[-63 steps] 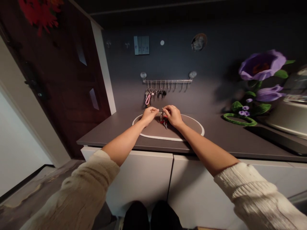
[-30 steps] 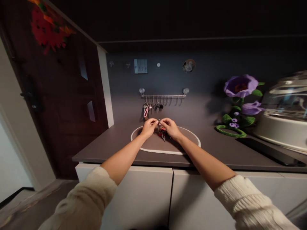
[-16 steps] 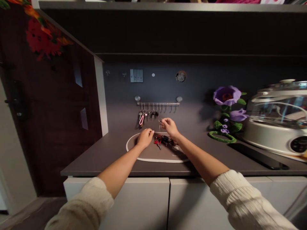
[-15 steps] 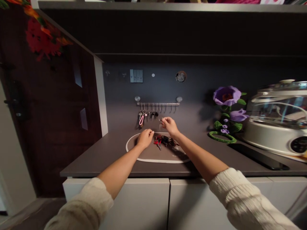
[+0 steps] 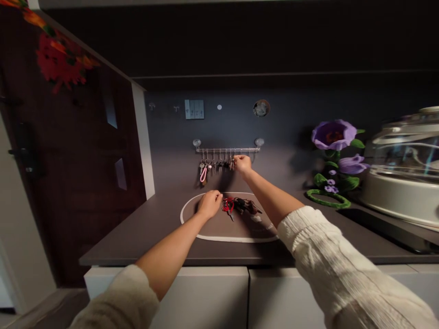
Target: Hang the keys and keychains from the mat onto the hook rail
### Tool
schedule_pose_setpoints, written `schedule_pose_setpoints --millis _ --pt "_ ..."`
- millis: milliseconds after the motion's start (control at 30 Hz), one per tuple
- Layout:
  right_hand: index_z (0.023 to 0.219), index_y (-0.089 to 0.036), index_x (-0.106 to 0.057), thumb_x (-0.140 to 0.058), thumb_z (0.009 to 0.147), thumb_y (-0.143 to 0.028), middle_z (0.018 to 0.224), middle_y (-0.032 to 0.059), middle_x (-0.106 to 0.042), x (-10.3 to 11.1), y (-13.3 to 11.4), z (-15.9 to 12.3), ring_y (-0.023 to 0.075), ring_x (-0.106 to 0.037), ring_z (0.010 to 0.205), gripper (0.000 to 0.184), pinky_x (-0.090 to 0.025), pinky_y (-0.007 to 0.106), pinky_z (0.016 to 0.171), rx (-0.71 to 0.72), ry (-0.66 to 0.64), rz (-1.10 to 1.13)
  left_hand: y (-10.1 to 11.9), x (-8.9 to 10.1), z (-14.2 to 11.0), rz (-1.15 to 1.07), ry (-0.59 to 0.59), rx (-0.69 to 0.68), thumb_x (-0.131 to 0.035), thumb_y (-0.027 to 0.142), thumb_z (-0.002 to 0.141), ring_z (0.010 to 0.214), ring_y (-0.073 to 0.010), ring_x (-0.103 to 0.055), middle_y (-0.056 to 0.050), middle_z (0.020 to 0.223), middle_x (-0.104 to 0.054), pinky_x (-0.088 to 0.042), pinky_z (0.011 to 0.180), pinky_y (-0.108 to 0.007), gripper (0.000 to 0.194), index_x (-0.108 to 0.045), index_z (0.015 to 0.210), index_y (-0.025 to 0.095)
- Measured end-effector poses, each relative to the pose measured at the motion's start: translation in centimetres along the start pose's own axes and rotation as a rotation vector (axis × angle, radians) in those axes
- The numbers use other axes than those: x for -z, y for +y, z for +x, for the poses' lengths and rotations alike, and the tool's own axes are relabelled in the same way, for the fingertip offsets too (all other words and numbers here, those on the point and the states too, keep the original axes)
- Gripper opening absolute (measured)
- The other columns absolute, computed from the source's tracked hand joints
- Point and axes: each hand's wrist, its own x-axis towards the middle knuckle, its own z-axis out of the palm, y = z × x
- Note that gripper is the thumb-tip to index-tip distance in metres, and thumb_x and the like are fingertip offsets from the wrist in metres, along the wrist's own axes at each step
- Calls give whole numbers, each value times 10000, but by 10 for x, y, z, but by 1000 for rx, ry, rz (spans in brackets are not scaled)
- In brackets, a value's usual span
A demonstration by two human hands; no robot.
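My right hand (image 5: pixel 243 164) is up at the hook rail (image 5: pixel 228 150), its fingers pinched on a small bunch of keys (image 5: pixel 232 163) just below one of the hooks. Whether the ring touches the hook I cannot tell. Several other keys hang to the left, among them a set with a pink strap (image 5: pixel 203 173). Low over the oval mat (image 5: pixel 206 235), my left hand (image 5: pixel 210 203) has its fingers curled together; what is in them, if anything, is hidden. Right beside it on the mat lies a pile of keys (image 5: pixel 242 205) with red and dark parts.
Purple felt flowers (image 5: pixel 334 135) with a green ring base stand on the counter (image 5: pixel 137 233) to the right. Near them are a black phone-like slab (image 5: pixel 384 228) and a clear-topped white appliance (image 5: pixel 404 183). A dark shelf (image 5: pixel 219 41) overhangs the rail; a door (image 5: pixel 113 205) is at left.
My right hand has risen with the keys from below the rail to its hooks. My left hand stays near the pile. The view has shifted slightly.
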Motion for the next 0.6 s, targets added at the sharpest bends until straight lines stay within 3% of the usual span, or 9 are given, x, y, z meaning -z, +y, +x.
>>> schedule_pose_setpoints --millis 333,600 --pt "699 -143 -601 -568 706 -258 444 -13 -490 -8 14 7 103 -483 431 120 -455 240 473 -86 91 54 -2 -2 1 -15 3 -15 -390 293 833 719 -156 -556 -60 772 -648 -382 662 -257 281 -636 762 177" --pt "675 -160 -565 -549 700 -302 431 -43 -448 -5 32 6 73 -427 417 146 -412 198 465 21 28 13 -3 -2 1 -28 2 -13 -388 283 838 739 -161 -568 -68 791 -652 -395 681 -264 280 -636 768 173"
